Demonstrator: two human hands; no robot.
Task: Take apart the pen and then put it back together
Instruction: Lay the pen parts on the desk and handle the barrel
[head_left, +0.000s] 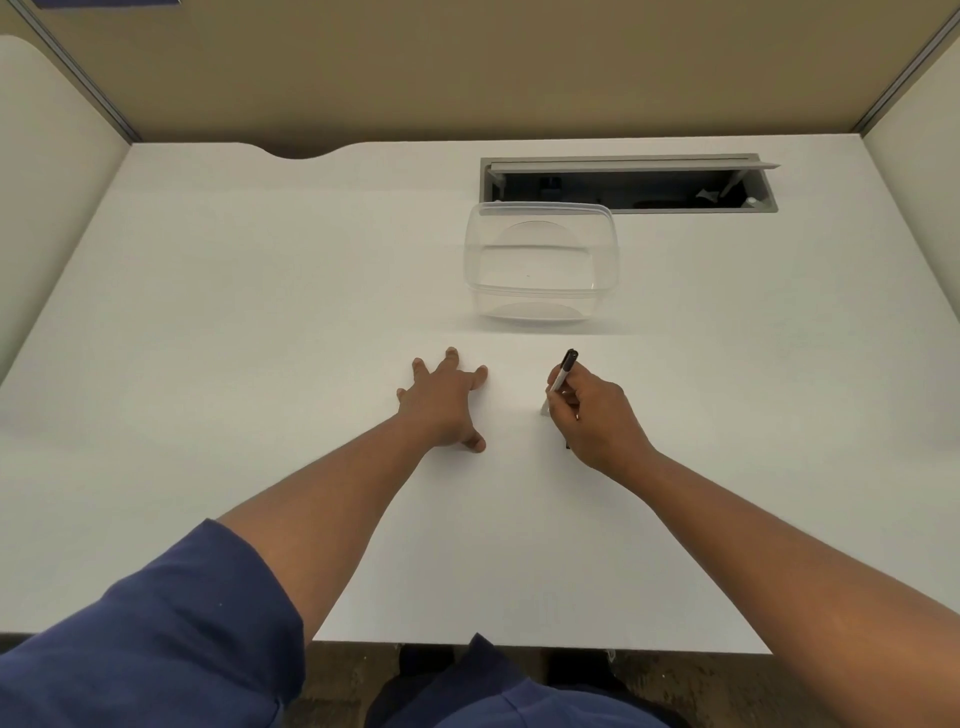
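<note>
One pen, seemingly whole, gripped

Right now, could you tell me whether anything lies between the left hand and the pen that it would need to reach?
Nothing visible does. The left hand rests spread flat on the white desk, and only bare desk separates it from the pen held in the right hand. The clear container sits farther back, out of that path.

no readable text, labels or numbers anywhere
</note>
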